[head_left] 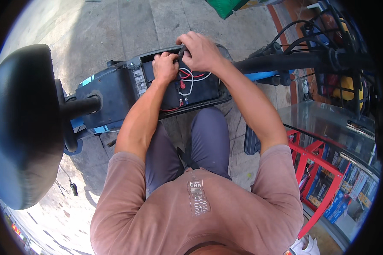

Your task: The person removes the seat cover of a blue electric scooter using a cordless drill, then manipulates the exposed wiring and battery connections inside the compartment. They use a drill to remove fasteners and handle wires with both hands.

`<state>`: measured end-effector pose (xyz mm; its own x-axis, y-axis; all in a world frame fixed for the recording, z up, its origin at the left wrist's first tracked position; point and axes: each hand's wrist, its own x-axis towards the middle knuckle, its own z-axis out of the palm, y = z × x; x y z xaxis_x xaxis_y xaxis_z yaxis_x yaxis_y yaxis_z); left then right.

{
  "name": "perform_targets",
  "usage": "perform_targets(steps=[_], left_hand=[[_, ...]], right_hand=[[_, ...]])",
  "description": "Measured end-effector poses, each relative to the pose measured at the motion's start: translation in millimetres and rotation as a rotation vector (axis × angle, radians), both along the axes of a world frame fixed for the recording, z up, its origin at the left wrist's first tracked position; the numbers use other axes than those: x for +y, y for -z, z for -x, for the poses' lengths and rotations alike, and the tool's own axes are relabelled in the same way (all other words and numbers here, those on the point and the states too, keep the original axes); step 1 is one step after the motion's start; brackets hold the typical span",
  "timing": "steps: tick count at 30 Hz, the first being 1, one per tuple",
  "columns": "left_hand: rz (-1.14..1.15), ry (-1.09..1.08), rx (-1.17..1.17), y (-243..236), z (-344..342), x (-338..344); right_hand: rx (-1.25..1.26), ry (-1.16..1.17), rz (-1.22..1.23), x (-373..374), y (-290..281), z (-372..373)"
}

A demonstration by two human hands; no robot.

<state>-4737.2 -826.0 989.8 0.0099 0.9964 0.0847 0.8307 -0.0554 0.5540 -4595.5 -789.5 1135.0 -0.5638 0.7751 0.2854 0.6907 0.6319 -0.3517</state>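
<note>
I sit over an electric scooter whose floor compartment (pixel 138 83) lies open in front of me. Inside are black batteries (pixel 204 91) joined by red and white wires (pixel 192 83). My right hand (pixel 201 53) grips a small black piece (pixel 182 52) at the compartment's far side; its exact kind is hard to make out. Just left of it, my left hand (pixel 164 68) reaches into the compartment with bent fingers close together near the same piece. What those fingertips pinch, if anything, is hidden. A red round terminal cover (pixel 183 85) sits among the wires, below both hands.
The scooter's black seat (pixel 23 123) rises at the left on its post (pixel 83 107). A black steering column (pixel 281 63) runs to the right. Beyond it stand a bicycle with a basket (pixel 342 85) and a glass display case (pixel 327 123) with a red frame (pixel 312 159).
</note>
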Motion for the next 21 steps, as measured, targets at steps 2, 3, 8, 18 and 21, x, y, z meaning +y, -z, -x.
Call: perform_targets(steps=[2, 3, 8, 18, 21], left_hand=[[0.007, -0.013, 0.003, 1, -1, 0], [0.002, -0.013, -0.005, 1, -1, 0], [-0.027, -0.014, 0.005, 3, -2, 0], [-0.056, -0.011, -0.126, 5, 2, 2], [-0.091, -0.008, -0.176, 5, 4, 4]], right_hand=[[-0.076, 0.066, 0.04, 1, -1, 2], [-0.206, 0.149, 0.184, 1, 0, 1], [-0.113, 0.04, 0.101, -1, 4, -5], [0.329, 0.375, 0.096, -1, -8, -70], [0.605, 0.561, 0.188, 6, -1, -81]])
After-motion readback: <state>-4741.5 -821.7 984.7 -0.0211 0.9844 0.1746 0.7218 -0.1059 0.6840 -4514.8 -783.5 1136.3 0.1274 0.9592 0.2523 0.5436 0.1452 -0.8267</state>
